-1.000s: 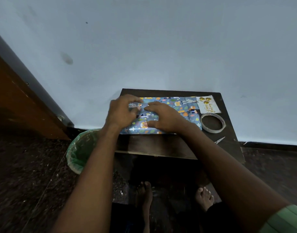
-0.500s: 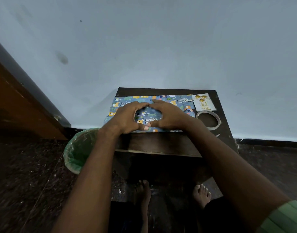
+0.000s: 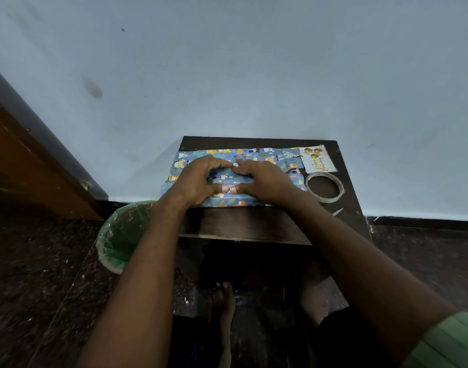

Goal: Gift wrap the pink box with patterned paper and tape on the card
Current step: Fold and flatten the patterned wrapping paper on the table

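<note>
**Both hands press down on the wrapped box**

The left hand (image 3: 198, 181) and right hand (image 3: 264, 181) lie side by side on the paper (image 3: 254, 155), which covers the box on the dark surface (image 3: 243, 221). The box itself is hidden under the blue animal-print sheet, so no pink shows. Thumbs meet at the near side and index fingers (image 3: 219, 163) meet at the far side, leaving a small window of paper between the palms. The fingers of both hands are arched and pressing onto the paper rather than curled round it (whether any fold is pinched beneath them cannot be told).

Beyond the right-hand fingers, further right at the far corner of the surface, lies the card (image 3: 317, 160), white with gold dots and gold writing, its left edge touching or overlapping the paper. Just nearer than the card sits the tape (image 3: 325, 187), a flat roll lying beside the right edge of the paper. Near that, towards the person, a small pale pointed object (image 3: 337, 211) rests on the surface; it is too small to identify.

Left of the left forearm, a green-lined bin (image 3: 121, 235) stands on the floor. Bare feet (image 3: 222, 301) show below the surface.
</note>
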